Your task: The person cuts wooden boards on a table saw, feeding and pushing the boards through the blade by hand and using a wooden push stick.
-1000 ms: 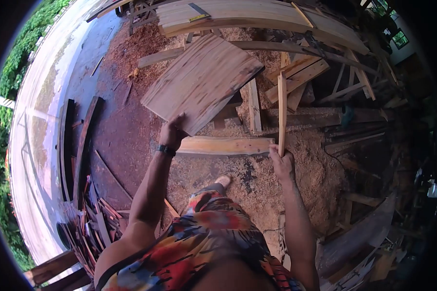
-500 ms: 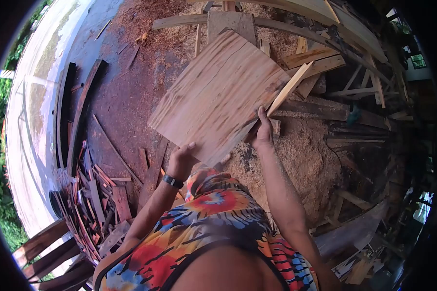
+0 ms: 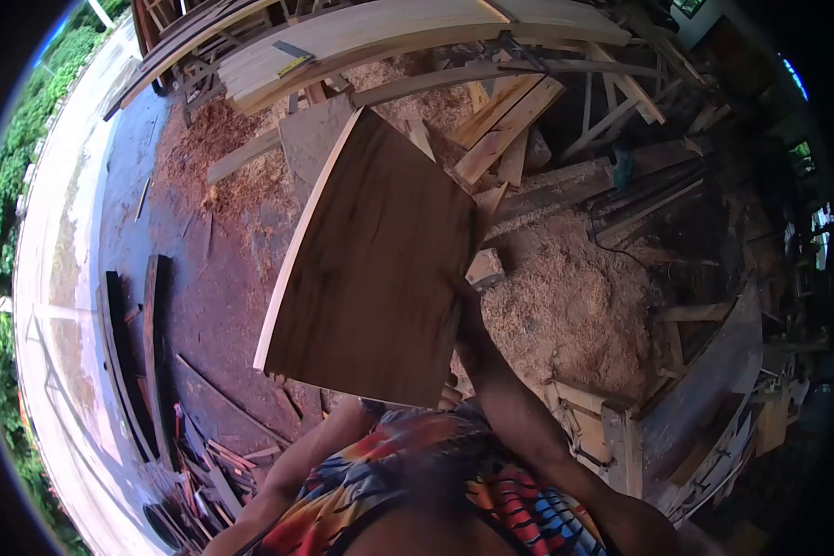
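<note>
A wide wooden board (image 3: 371, 269) is held up in front of me, tilted so that its dark, shaded face is towards me. Its pale edge runs down the left side. My right hand (image 3: 467, 306) grips the board's right edge, in shadow, with the fingers partly hidden. From the lower left, my left forearm (image 3: 329, 434) reaches to the board's bottom edge; the board hides most of that hand, which appears closed on it. Behind the board's right corner, a pointed wood piece (image 3: 489, 206) sticks out.
Sawdust (image 3: 565, 306) is heaped to the right. Beyond the board lie wooden offcuts (image 3: 510, 120) and a long pale plank (image 3: 417, 37) carrying a square tool (image 3: 293, 57). Dark beams (image 3: 157, 361) and a scrap pile (image 3: 213, 473) lie on the left.
The board has tipped up and turned, from its light grained face to its dark face. The view has swung, bringing more of the long plank into sight. My left hand has gone behind the board.
</note>
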`<state>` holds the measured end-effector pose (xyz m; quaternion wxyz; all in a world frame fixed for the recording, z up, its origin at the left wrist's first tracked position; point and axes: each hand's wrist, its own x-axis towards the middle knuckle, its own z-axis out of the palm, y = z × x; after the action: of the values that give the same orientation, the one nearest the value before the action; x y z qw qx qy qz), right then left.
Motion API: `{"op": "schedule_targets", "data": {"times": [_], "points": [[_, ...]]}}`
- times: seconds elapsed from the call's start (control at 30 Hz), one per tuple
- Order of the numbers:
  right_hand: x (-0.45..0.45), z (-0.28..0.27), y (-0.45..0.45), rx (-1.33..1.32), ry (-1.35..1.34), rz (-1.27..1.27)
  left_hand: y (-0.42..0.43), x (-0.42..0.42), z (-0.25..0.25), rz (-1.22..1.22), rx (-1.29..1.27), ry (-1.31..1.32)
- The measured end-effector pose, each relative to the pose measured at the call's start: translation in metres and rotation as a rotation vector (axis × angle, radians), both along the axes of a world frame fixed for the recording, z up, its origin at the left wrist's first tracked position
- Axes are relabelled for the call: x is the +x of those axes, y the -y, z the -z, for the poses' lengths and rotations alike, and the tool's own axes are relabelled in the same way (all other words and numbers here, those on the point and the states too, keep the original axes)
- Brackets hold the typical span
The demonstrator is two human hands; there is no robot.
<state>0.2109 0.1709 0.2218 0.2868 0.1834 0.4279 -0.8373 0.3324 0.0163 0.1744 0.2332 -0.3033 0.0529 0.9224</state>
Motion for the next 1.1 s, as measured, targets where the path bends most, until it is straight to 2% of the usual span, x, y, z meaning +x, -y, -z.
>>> {"op": "schedule_targets", "data": {"times": [0.1,0.2,0.4,0.47,0.5,0.57,0.63,0.7,0.73,0.83,0.9,0.93,1.03,1.1], "points": [[0.002,0.032,-0.051,-0.145,-0.083,0.224,-0.008,-0.015,0.007,0.160,-0.156,-0.166],[0.017,0.019,-0.101,-0.187,-0.049,0.361,-0.015,-0.032,0.008,0.256,-0.252,-0.309],[0.040,-0.005,-0.220,-0.020,-0.364,0.683,-0.104,-0.084,-0.016,0.434,-0.277,-0.653],[0.037,-0.035,-0.288,0.112,-0.230,0.766,-0.149,-0.085,-0.030,0.499,-0.251,-0.760],[0.062,-0.069,-0.318,0.319,-0.357,0.783,-0.175,-0.084,-0.036,0.530,-0.237,-0.806],[0.144,-0.144,-0.351,0.508,-0.570,0.775,-0.226,-0.074,-0.047,0.589,-0.200,-0.899],[0.230,-0.192,-0.367,0.469,-0.739,0.735,-0.276,-0.055,-0.055,0.651,-0.170,-0.958],[0.301,-0.225,-0.354,0.368,-0.601,0.686,-0.321,-0.031,-0.058,0.710,-0.150,-0.980],[0.327,-0.227,-0.351,0.303,-0.529,0.663,-0.341,-0.016,-0.057,0.747,-0.144,-0.980],[0.382,-0.200,-0.368,0.204,-0.455,1.023,-0.390,0.030,-0.051,0.867,-0.152,-0.916],[0.421,-0.158,-0.404,0.622,-0.373,0.929,-0.424,0.069,-0.047,0.897,-0.206,-0.890],[0.433,-0.142,-0.415,0.731,-0.396,0.933,-0.438,0.087,-0.041,0.932,-0.203,-0.866],[0.489,-0.118,-0.443,0.423,-0.276,1.048,-0.477,0.136,-0.021,0.980,-0.172,-0.803],[0.521,-0.098,-0.455,0.483,-0.180,1.136,-0.500,0.157,-0.005,1.049,-0.280,-0.773]]}}
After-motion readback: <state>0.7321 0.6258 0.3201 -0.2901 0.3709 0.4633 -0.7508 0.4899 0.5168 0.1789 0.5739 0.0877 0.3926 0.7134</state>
